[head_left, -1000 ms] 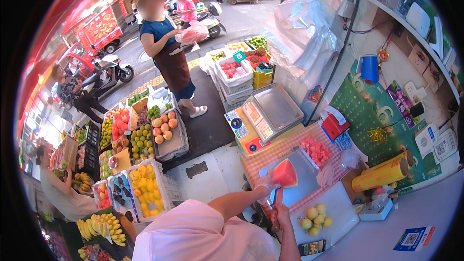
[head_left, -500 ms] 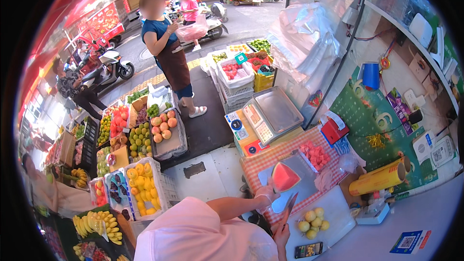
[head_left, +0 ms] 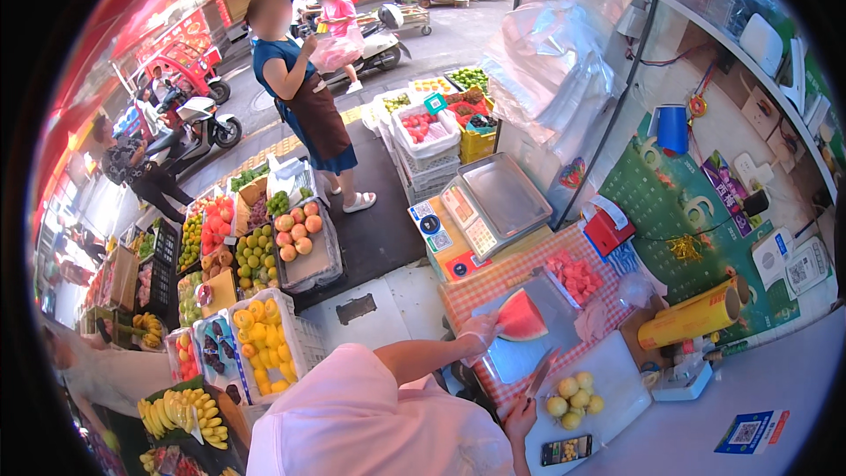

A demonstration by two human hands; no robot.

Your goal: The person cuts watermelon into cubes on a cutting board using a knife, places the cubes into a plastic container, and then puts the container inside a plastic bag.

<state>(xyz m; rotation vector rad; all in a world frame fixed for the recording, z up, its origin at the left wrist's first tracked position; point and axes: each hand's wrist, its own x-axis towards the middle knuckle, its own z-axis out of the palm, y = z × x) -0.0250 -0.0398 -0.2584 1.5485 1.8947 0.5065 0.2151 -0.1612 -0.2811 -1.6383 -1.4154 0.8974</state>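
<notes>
A red watermelon wedge [head_left: 522, 317] with a green rind lies on a metal tray [head_left: 551, 300] over a red checked cloth. My left hand [head_left: 478, 332], in a thin glove, grips the wedge's near edge. My right hand [head_left: 520, 412] holds a knife [head_left: 541, 375] whose blade points up toward the tray, just below the wedge. My pink-clad shoulder [head_left: 361, 423] hides the lower arms.
Several small yellow fruits [head_left: 573, 392] and a phone [head_left: 566, 449] lie on a white board. A tub of melon cubes [head_left: 575, 275], a scale [head_left: 493, 203] and a yellow film roll [head_left: 692, 317] stand around. Fruit crates [head_left: 256, 335] fill the left. A person in blue [head_left: 300, 97] stands beyond.
The wedge has settled a little lower onto the tray with my left hand still on it. The knife hand has shifted slightly right below it.
</notes>
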